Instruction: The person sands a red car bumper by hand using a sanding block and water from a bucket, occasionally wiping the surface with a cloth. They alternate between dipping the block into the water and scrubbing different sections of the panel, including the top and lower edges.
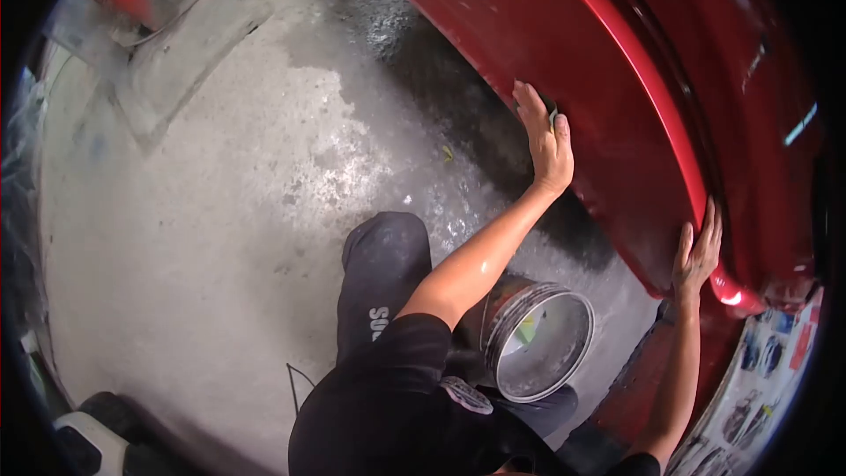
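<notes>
My left hand (pixel 548 145) presses against the lower part of a dark red car body panel (pixel 586 62). A small, thin sheet with green and yellow edges (pixel 553 116), perhaps sandpaper, shows between its thumb and fingers; the rest is hidden by the hand. Fingers stretched, my right hand (pixel 699 251) rests flat on the panel near the bright red ridge (pixel 634 48) and holds nothing. Below my left forearm stands a bucket (pixel 589 322) with cloudy liquid and a yellow-green piece (pixel 527 330) in it.
Printed paper (pixel 749 397) covers a surface at the lower right. The concrete floor (pixel 203 211) has wet patches beside the panel, with a small yellow scrap (pixel 448 153) on it. A white and black object (pixel 92 441) stands at the lower left. My bent knee (pixel 388 242) is near the bucket.
</notes>
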A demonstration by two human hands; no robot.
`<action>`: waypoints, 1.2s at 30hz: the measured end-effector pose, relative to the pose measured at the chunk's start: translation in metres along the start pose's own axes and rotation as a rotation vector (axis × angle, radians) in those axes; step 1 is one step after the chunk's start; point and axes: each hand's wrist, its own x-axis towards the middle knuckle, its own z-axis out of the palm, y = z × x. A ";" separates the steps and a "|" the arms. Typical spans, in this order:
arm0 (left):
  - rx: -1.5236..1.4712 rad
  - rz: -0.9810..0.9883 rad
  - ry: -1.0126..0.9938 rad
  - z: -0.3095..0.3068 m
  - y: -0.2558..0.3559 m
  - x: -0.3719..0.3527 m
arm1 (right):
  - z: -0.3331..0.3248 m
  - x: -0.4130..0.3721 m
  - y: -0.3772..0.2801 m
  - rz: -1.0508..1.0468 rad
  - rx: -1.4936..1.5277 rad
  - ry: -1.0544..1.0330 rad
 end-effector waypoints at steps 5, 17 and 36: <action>0.122 0.183 0.197 -0.081 -0.036 0.189 | 0.004 0.002 0.000 -0.030 0.007 0.033; 0.093 0.115 0.214 -0.091 -0.058 0.201 | 0.001 0.065 -0.049 -0.130 -0.013 -0.229; 0.531 0.112 0.204 -0.187 -0.102 0.370 | 0.005 0.064 -0.051 -0.158 0.021 -0.183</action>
